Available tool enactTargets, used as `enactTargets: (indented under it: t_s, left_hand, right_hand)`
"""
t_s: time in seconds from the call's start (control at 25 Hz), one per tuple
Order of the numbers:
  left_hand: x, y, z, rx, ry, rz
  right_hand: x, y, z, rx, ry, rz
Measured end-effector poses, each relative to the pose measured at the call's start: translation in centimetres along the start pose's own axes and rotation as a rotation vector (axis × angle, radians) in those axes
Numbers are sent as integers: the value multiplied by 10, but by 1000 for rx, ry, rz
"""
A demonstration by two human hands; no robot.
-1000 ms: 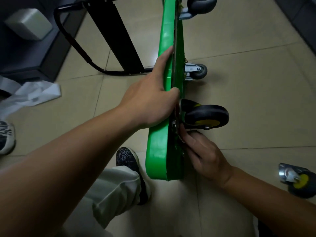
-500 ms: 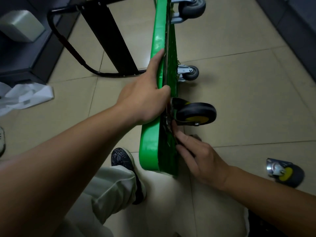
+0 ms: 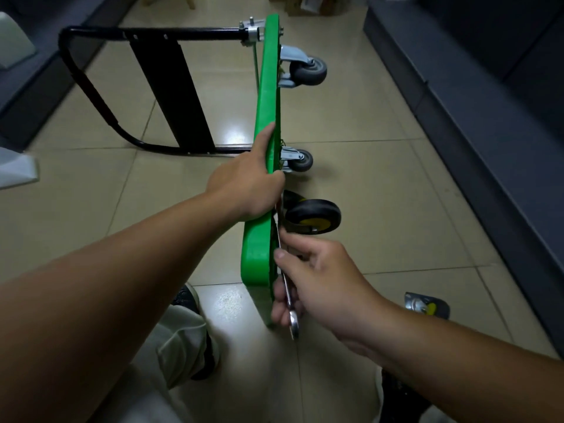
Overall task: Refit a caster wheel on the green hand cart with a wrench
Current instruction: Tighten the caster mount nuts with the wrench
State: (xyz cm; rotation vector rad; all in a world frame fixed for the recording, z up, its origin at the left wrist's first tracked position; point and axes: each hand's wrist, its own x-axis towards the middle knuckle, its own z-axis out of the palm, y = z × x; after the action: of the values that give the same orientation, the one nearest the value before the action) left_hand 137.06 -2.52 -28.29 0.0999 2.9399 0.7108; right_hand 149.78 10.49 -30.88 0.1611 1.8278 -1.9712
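Observation:
The green hand cart (image 3: 266,99) stands on its side edge on the tiled floor, wheels pointing right. My left hand (image 3: 244,184) grips the deck's upper edge, fingers curled over it. A black caster with a yellow hub (image 3: 314,219) sits against the deck's underside near my end. My right hand (image 3: 320,285) holds a silver wrench (image 3: 288,296) that runs along the underside up toward that caster's mounting plate; its head is hidden behind the deck edge. Two grey casters (image 3: 306,70) (image 3: 300,160) are fixed farther along.
A loose black-and-yellow caster (image 3: 427,305) lies on the floor at the right. The cart's black handle (image 3: 100,96) lies flat on the floor to the left. Dark cabinets (image 3: 488,123) line the right side. My shoe (image 3: 187,296) and trouser leg sit below the cart.
My right hand has drawn back from the caster plate and now grips a wrench along the underside. The view has tilted up, showing more of the cart. My left hand keeps its grip.

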Motion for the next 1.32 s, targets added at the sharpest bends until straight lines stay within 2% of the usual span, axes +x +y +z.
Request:
enactTargets:
  t_s: [0.12,0.28,0.44,0.64,0.72,1.0,1.32]
  left_hand:
    - [0,-1,-1,-10,-2,8]
    - [1,-7,-3,-39,-19,25]
    - [2,-7,0,-31,-28,16]
    - [1,-7,-2,-41,-22,25]
    - [1,-5,-1,-41,-19,21]
    - [1,-2,1,-71,-16,-11]
    - [-1,-1,0,-62,-12,-27]
  right_hand:
    - [-2,-15,1,20,2,30]
    - [-18,8,-5,-65,71,-95]
    - [3,57,-40,-343,173,-407]
    - [56,84,-48,-581,111,-856]
    - [70,95,-49,-591,82,-938]
    - [112,120,-58,-635,70,-1048]
    - [121,122,-62,-663,-36,-959]
